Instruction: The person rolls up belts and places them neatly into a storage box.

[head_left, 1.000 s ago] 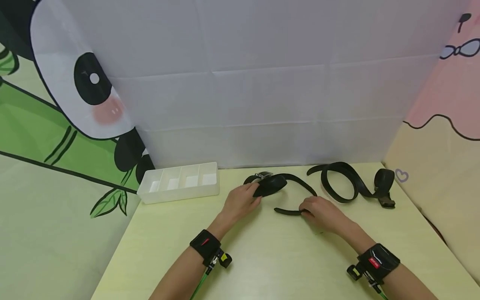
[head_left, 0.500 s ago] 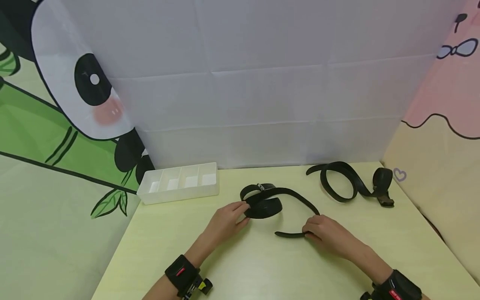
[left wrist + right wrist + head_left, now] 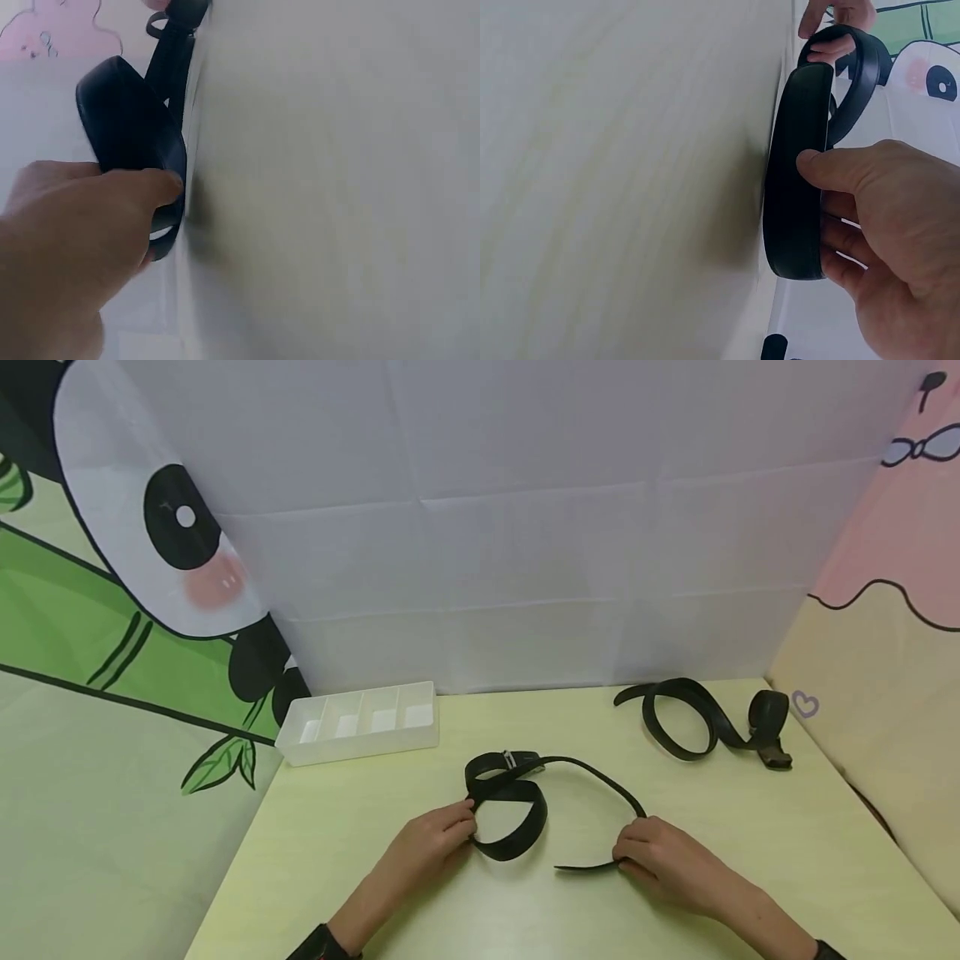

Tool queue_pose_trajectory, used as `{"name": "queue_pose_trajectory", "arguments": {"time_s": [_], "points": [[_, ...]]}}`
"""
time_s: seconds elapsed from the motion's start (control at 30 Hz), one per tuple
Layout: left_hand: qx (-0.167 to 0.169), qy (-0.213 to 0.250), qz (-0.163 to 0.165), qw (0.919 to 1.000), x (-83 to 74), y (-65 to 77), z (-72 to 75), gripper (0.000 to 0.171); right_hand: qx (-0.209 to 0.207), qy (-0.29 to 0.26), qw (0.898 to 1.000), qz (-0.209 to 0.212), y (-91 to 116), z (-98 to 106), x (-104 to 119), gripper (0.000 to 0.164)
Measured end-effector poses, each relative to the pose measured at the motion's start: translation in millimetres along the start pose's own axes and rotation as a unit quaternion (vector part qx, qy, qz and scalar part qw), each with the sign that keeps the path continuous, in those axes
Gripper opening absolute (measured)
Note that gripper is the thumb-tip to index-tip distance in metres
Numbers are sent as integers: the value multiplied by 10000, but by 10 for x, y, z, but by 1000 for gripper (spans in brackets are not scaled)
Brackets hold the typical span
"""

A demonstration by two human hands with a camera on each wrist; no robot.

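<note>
A black belt (image 3: 517,844) with a metal buckle stands on its edge in loose loops at mid-table in the head view. My left hand (image 3: 431,843) pinches the looped part at its left side; the left wrist view shows the thumb against the band (image 3: 127,120). My right hand (image 3: 667,864) grips the belt near its free end, which sticks out leftward past the fingers. In the right wrist view the thumb presses on the outer face of the strap (image 3: 795,180), with the other fingers behind it. The buckle (image 3: 512,760) lies at the back of the loops.
A second black belt (image 3: 720,727), partly coiled, lies at the table's back right. At the back left stands a white divided tray (image 3: 360,747). Behind the table (image 3: 315,860) hangs a printed cloth (image 3: 465,552).
Both hands have drawn the belt toward the front of the table, the left hand also moving left. The loops have spread wider. The second belt and the tray stay put.
</note>
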State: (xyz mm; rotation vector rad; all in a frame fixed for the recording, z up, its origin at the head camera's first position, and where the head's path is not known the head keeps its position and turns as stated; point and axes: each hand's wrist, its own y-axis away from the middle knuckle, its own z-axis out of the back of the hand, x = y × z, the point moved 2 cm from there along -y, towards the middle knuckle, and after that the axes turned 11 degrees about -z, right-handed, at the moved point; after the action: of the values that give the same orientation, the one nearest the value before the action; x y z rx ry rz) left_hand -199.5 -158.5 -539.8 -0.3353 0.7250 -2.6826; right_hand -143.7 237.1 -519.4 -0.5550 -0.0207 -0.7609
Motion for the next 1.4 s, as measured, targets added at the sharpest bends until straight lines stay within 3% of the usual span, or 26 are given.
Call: {"name": "queue_pose_trajectory", "arguments": {"time_s": [0.13,0.27,0.37,0.47,0.57,0.63,0.7,0.8,0.97,1.1,1.27,1.4], "points": [[241,769,574,9951,-12,-129,109,39,8,58,10000,31,-21,4,11,22],[-250,1643,1303,9774,183,-408,149,29,53,44,10000,-6,-42,-1,27,25],[-481,1870,1767,9651,423,-620,87,21,98,17,9999,-35,-54,-11,43,29],[-50,1892,2404,9520,635,-750,-1,27,213,5,9998,-45,-70,-15,67,29],[756,2048,3025,9278,775,-806,-71,35,331,47,9993,-136,-104,2,94,25],[1228,2257,3260,9098,834,-821,-109,38,315,40,9990,-320,-153,41,101,24],[1437,2522,3398,8946,868,-830,-129,39,234,43,9977,-642,-233,90,78,24],[1440,2791,3447,8846,895,-824,-155,37,180,100,9910,-1324,-391,153,-24,28],[1242,2960,3284,8883,894,-787,-172,34,839,-76,9676,-2380,-661,130,-289,48],[1187,2866,3100,8987,879,-770,-166,27,1432,-457,9518,-2675,-861,3,-463,55],[1133,2748,2923,9090,847,-769,-145,23,1665,-710,9461,-2685,-1001,-175,-603,33],[1053,2690,2941,9111,828,-741,-98,21,1568,-803,9446,-2769,-1006,-251,-657,18]]}}
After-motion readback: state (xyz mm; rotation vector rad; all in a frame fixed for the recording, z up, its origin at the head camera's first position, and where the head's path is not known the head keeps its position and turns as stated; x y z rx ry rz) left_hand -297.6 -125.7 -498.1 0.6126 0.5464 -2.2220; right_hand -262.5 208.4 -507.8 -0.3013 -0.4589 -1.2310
